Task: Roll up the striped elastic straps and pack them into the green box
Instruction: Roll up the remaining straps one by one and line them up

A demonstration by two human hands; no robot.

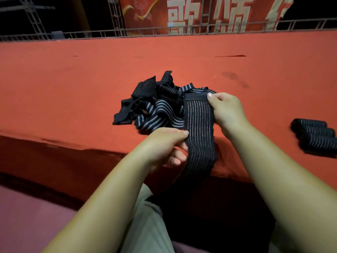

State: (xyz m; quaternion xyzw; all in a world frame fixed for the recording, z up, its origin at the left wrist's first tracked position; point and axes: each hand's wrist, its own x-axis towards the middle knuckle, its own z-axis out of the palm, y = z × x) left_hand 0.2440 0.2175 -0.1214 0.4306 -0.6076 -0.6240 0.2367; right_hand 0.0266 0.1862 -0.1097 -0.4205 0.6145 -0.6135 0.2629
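While the broad red carpeted surface (73, 79) fills the middle of the frame, a tangled heap of black striped elastic straps (155, 108) lies at its centre. One flat black striped strap (199, 125) runs from the heap down over the near edge. The left hand (164, 143) has its grip pinched on this strap's left edge, and the right hand (228, 112) is clamped on its upper right corner. Three rolled black straps (315, 136) lie touching at the frame's right edge.

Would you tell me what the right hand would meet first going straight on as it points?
Probably the pile of loose straps, just beyond the right hand, which pinches the top end of the held strap; depth is unclear.
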